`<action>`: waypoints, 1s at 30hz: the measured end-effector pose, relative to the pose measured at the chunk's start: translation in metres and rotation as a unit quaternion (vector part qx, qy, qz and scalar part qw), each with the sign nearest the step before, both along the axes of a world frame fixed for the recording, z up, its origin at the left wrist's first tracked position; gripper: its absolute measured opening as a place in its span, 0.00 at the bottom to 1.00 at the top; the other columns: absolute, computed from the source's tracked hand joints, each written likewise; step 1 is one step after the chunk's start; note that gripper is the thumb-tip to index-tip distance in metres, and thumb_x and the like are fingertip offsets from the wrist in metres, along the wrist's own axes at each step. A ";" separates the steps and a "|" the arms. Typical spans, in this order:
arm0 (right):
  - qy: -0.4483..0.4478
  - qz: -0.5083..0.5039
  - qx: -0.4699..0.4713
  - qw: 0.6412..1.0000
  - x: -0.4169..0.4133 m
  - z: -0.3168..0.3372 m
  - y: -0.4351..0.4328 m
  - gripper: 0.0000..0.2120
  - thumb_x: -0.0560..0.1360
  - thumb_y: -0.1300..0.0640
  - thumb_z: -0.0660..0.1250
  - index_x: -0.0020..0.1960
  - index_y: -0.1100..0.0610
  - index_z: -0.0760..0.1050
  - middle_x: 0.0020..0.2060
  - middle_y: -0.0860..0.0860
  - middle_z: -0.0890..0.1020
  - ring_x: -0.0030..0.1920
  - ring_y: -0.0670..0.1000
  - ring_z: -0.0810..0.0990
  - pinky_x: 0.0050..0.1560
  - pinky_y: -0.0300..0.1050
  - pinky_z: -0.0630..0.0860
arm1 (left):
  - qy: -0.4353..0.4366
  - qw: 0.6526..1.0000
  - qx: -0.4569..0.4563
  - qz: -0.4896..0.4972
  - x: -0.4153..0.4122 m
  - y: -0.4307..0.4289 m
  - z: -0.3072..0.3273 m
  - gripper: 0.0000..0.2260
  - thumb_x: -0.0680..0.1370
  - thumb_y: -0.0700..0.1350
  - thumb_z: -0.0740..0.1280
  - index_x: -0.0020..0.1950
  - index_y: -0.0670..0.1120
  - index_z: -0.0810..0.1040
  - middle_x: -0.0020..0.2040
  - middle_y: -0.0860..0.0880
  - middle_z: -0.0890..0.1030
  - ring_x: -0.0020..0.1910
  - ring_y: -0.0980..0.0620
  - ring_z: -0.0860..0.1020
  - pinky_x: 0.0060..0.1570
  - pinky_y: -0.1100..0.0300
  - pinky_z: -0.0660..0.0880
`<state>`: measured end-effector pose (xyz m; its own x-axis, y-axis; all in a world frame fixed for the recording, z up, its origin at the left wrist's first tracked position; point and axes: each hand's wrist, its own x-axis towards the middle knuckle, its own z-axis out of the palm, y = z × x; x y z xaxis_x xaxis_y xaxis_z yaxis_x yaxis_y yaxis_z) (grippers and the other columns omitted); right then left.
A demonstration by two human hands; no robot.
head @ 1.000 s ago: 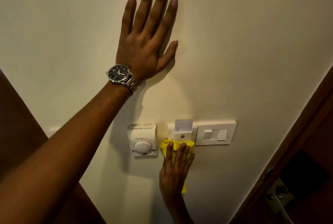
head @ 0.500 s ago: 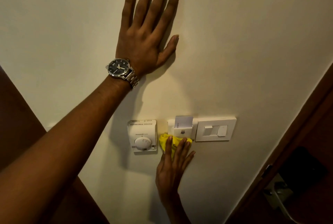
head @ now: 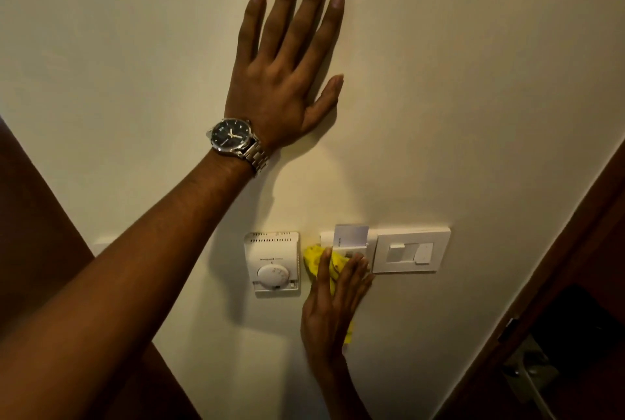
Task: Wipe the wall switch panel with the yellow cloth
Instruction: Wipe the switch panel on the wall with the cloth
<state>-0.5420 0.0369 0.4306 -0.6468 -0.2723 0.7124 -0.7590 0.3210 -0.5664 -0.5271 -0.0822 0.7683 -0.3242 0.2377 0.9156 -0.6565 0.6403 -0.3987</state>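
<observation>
The white wall switch panel (head: 411,252) sits low on the cream wall, with a key-card holder (head: 350,237) at its left end holding a card. My right hand (head: 333,304) presses the yellow cloth (head: 313,259) flat against the lower part of the card holder, fingers pointing up. Most of the cloth is hidden under the palm; a bit shows below at the hand's right edge. My left hand (head: 287,74), wearing a metal wristwatch, rests flat on the wall above with its fingers spread and holds nothing.
A white dial thermostat (head: 273,262) is mounted just left of the cloth. A dark wooden door frame (head: 554,284) with a metal latch runs down the right side. Dark wood also shows at the lower left.
My right hand and the cloth have slid up and a little right, from below the card holder onto its lower face. The left hand stays flat on the wall.
</observation>
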 end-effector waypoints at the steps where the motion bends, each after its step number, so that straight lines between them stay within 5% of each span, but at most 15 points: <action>1: 0.002 0.004 -0.008 1.000 -0.004 0.003 -0.002 0.24 0.85 0.60 0.50 0.80 0.54 0.56 0.82 0.59 0.46 0.79 0.67 0.53 0.73 0.75 0.58 | 0.003 1.000 -0.001 -0.003 -0.001 0.000 0.000 0.31 0.85 0.62 0.55 0.83 0.45 0.64 0.81 0.39 0.68 0.80 0.35 0.66 0.80 0.36 0.61; 6: 0.053 0.003 0.028 0.998 -0.011 -0.020 0.017 0.25 0.83 0.62 0.51 0.80 0.55 0.55 0.82 0.58 0.43 0.78 0.67 0.55 0.62 0.76 0.71 | -0.011 1.000 0.010 -0.007 0.002 0.001 0.001 0.32 0.85 0.61 0.54 0.84 0.44 0.62 0.82 0.39 0.66 0.82 0.35 0.64 0.81 0.36 0.59; 9: 0.072 -0.018 -0.047 0.996 -0.018 0.002 0.014 0.36 0.78 0.65 0.59 0.82 0.51 0.52 0.82 0.57 0.44 0.81 0.64 0.48 0.71 0.72 0.63 | -0.007 1.000 0.000 0.000 0.001 0.002 -0.001 0.32 0.85 0.62 0.55 0.84 0.44 0.62 0.82 0.39 0.66 0.82 0.35 0.64 0.81 0.36 0.59; 12: 0.095 -0.008 -0.087 0.992 -0.025 0.022 0.003 0.34 0.79 0.63 0.59 0.82 0.53 0.50 0.82 0.58 0.46 0.81 0.63 0.46 0.80 0.63 0.49 | -0.009 1.000 0.001 -0.005 -0.001 0.002 0.002 0.32 0.85 0.62 0.55 0.84 0.44 0.62 0.82 0.39 0.66 0.82 0.35 0.64 0.81 0.37 0.58; 17: 0.144 -0.027 0.013 0.989 -0.029 -0.039 0.008 0.31 0.86 0.48 0.52 0.82 0.60 0.45 0.82 0.59 0.45 0.82 0.61 0.46 0.76 0.64 0.54 | -0.010 1.000 0.009 -0.004 0.005 0.004 0.001 0.32 0.85 0.61 0.55 0.84 0.44 0.62 0.83 0.39 0.65 0.82 0.36 0.63 0.81 0.35 0.61; 22: 0.128 -0.021 -0.002 0.992 -0.041 -0.022 -0.008 0.31 0.84 0.52 0.52 0.82 0.59 0.45 0.82 0.60 0.46 0.81 0.63 0.45 0.80 0.65 0.44 | -0.013 1.000 0.003 -0.001 0.001 0.004 -0.001 0.32 0.85 0.61 0.54 0.84 0.44 0.62 0.82 0.39 0.65 0.82 0.35 0.64 0.81 0.35 0.60; 30: 0.150 -0.040 -0.037 0.987 -0.041 0.010 -0.010 0.28 0.85 0.53 0.49 0.82 0.60 0.47 0.82 0.60 0.47 0.81 0.62 0.45 0.80 0.64 0.45 | -0.012 1.000 0.006 0.008 0.002 0.001 -0.003 0.31 0.85 0.61 0.55 0.83 0.44 0.63 0.82 0.39 0.66 0.82 0.35 0.64 0.81 0.35 0.61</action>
<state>-0.5825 0.0269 0.4411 -0.4203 -0.1685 0.8916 -0.8703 0.3528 -0.3436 -0.5256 -0.0809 0.7658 -0.3504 0.2221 0.9099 -0.6564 0.6348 -0.4077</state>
